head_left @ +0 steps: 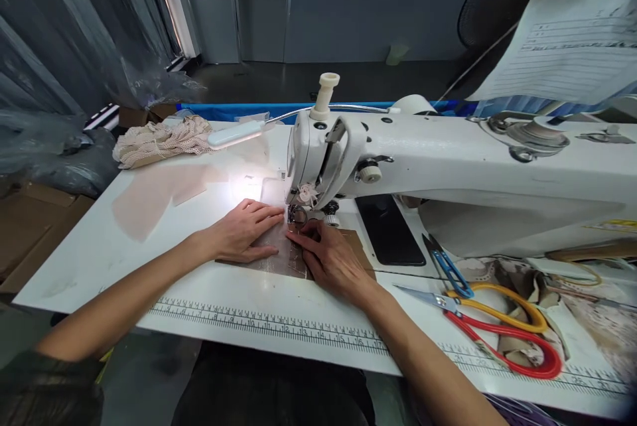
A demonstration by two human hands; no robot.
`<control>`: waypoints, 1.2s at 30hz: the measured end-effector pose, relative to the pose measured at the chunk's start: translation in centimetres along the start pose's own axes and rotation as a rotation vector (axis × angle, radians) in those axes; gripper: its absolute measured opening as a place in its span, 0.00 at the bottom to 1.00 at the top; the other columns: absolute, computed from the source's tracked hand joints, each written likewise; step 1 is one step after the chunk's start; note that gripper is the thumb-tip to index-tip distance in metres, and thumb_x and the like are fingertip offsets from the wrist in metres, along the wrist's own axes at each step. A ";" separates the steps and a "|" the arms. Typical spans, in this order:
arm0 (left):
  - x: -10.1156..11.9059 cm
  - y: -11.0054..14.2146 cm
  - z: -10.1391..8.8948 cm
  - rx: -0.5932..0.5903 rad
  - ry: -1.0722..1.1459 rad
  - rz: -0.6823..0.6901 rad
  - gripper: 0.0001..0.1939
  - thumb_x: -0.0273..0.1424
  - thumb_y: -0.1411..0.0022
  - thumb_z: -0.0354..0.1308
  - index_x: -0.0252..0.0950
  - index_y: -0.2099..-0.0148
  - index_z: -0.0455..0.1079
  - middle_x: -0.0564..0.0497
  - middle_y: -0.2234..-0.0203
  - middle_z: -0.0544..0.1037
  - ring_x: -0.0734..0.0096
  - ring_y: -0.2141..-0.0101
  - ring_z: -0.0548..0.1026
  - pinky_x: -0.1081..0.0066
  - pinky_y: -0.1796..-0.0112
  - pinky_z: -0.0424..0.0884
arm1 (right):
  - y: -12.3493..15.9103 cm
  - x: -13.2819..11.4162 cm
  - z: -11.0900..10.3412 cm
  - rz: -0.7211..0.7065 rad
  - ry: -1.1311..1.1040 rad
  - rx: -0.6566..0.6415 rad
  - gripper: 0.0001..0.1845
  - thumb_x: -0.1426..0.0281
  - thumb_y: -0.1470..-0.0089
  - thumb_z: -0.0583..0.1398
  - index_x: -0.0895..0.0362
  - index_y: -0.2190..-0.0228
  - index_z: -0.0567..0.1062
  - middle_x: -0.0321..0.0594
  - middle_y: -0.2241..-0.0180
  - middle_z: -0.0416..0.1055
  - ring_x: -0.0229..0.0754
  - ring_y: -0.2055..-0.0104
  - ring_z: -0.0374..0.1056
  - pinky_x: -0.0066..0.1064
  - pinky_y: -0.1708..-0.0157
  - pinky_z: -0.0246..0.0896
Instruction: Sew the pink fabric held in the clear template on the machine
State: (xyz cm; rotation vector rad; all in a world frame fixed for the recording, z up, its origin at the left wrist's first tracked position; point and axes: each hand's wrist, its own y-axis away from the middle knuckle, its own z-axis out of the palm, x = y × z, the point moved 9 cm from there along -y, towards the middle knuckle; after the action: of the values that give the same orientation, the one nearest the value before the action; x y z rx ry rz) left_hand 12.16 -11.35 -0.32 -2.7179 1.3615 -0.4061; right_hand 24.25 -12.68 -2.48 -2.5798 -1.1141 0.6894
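Note:
Sheer pale fabric (283, 255) lies under the needle area of a white sewing machine (423, 154). My left hand (246, 230) rests flat on it, left of the presser foot (292, 215), with fingers stretched out and the thumb apart. Just right of the foot, my right hand (331, 257) has its fingers bent and gathered on the fabric's edge; its fingertips are partly hidden. Beneath the fabric shows a brown sheet or plate (355, 243). A bright lamp (236, 136) lights the spot from the left.
Sheer pink pieces (159, 197) and a lace bundle (164, 139) lie left. A black phone (391, 230) sits under the machine arm. On the right are blue thread snips (450, 270), red-and-yellow-handled scissors (497, 330) and fabric scraps. A printed ruler (269, 323) runs along the front edge.

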 end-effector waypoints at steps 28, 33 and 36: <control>2.9 4.1 -1.1 0.155 0.541 0.098 0.07 0.31 0.37 0.59 0.39 0.62 0.79 0.43 0.63 0.81 0.64 0.62 0.78 0.61 0.61 0.75 | -0.2 0.1 -0.6 0.047 -0.107 -0.051 0.23 0.77 0.42 0.54 0.49 0.49 0.75 0.46 0.56 0.67 0.47 0.52 0.65 0.44 0.53 0.68; 2.8 4.2 -0.9 0.143 0.474 0.100 0.08 0.29 0.37 0.56 0.37 0.63 0.77 0.43 0.65 0.81 0.64 0.63 0.78 0.61 0.61 0.75 | -0.3 0.1 -0.6 0.057 -0.118 -0.059 0.22 0.75 0.41 0.54 0.50 0.48 0.75 0.46 0.55 0.66 0.48 0.51 0.65 0.45 0.51 0.67; 3.6 4.2 -0.7 0.092 0.348 0.141 0.07 0.29 0.39 0.57 0.38 0.61 0.76 0.44 0.64 0.81 0.63 0.63 0.77 0.59 0.59 0.73 | -0.3 0.1 -0.6 0.054 -0.119 -0.046 0.21 0.75 0.41 0.54 0.50 0.48 0.75 0.46 0.55 0.66 0.49 0.52 0.65 0.46 0.51 0.67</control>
State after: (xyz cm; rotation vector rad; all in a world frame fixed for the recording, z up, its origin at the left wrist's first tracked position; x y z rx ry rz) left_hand 10.78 -16.68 0.28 -2.5396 1.5546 -0.9394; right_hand 24.43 -12.44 -1.89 -2.6472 -1.1107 0.8491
